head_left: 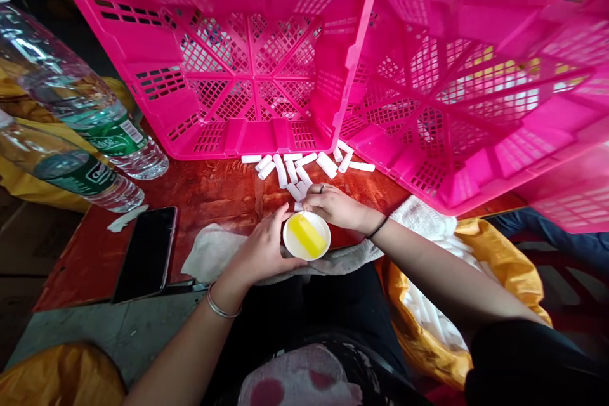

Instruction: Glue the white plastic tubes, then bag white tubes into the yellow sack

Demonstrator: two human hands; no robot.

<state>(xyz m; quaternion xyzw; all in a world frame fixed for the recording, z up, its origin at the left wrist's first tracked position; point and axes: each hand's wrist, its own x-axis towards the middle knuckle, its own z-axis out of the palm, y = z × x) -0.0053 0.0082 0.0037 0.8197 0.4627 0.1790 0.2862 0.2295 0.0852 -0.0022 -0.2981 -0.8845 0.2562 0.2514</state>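
My left hand [266,244] curls round the side of a small round white bowl [290,245], thumb along its near edge. A bright yellow slab-like piece [309,236] lies inside the bowl, slanting across it. My right hand [335,206] is at the bowl's far rim, its thumb and fingers pinched together over a thin pale tip too small to name. Just beyond the hands, several short white tube-like pieces [292,170] lie loosely heaped on the red table [209,187]. A grey-white cloth [212,254] lies along the near edge beneath the bowl.
Two pink plastic crates [257,139] [399,158] stand tipped on their sides at the back. Water bottles [143,155] and a black phone [145,254] are at left. An orange-yellow sack [516,266] of white pieces stands at right, beside my legs.
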